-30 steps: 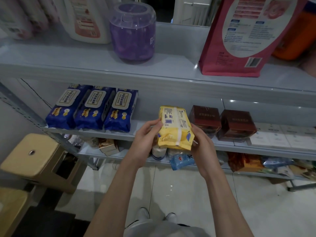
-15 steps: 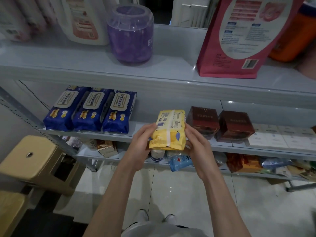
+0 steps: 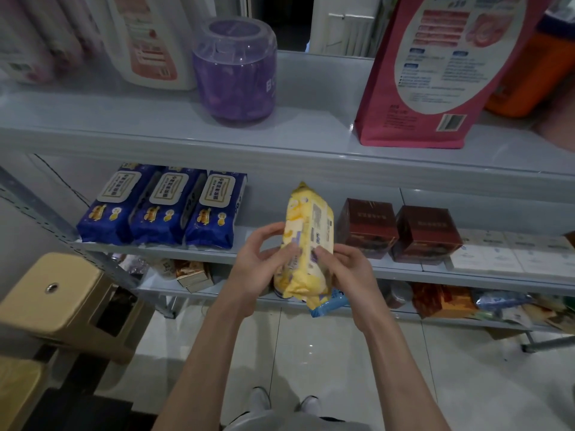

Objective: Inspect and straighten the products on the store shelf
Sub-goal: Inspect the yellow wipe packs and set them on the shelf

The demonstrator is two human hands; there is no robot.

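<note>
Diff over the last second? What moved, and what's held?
The yellow pack was turned between the hands. Its broad printed face used to face the camera; now it stands more upright, with a side edge turned toward the camera. The left hand and right hand still grip its lower half, and nothing was let go. The blue wipe packs and brown boxes on the shelf are unchanged.

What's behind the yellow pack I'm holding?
Bare middle shelf between the blue packs and the brown boxes. A light blue packet pokes out below; the rest of it is hidden by the yellow pack.
</note>
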